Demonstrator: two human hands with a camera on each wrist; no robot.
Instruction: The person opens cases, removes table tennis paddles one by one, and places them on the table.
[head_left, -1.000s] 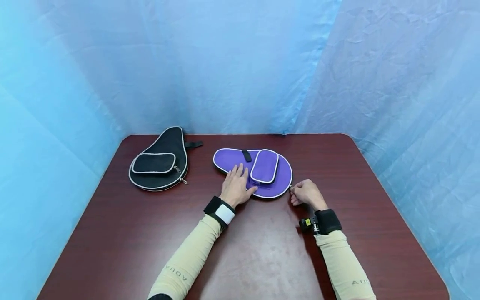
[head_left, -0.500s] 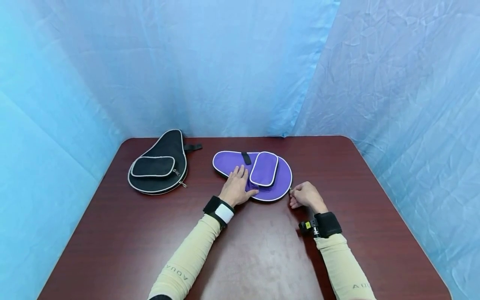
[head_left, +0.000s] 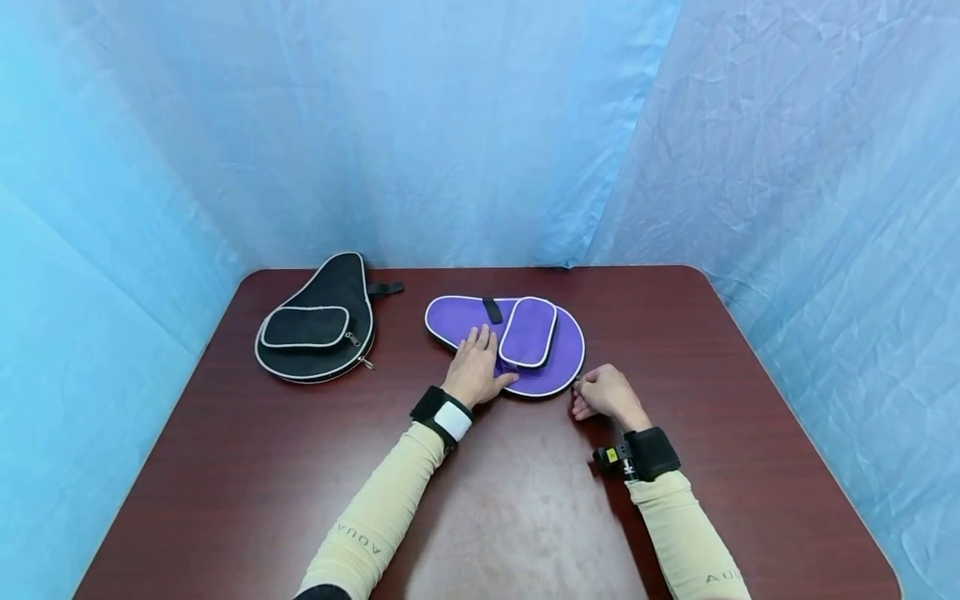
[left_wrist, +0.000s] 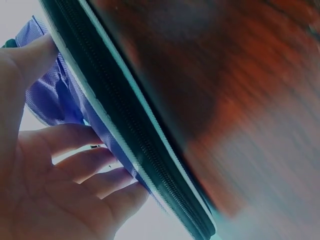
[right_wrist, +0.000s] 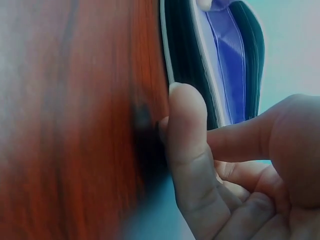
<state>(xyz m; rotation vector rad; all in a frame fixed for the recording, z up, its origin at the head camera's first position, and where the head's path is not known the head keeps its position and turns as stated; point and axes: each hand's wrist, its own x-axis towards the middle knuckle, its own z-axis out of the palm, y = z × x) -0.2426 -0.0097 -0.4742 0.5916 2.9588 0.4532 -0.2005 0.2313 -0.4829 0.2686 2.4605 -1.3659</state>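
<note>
A purple table tennis paddle case with white piping lies flat on the table, its rounded end to the right. On its top sits a small purple pocket. My left hand rests on the case beside the pocket, fingers spread. At the lower right of the rounded edge, my right hand pinches the zipper pull, which the fingers mostly cover. The black side band with its zipper runs past the left fingers in the left wrist view. In the right wrist view, thumb and index finger meet at the dark band.
A black paddle case with white piping lies at the back left of the dark red table. Its strap points right. Blue curtains hang behind the table and at both sides.
My right hand has slid slightly left and toward me along the rounded edge, pinching the zipper pull. The left hand stays on the purple paddle case. The black case has not moved.
</note>
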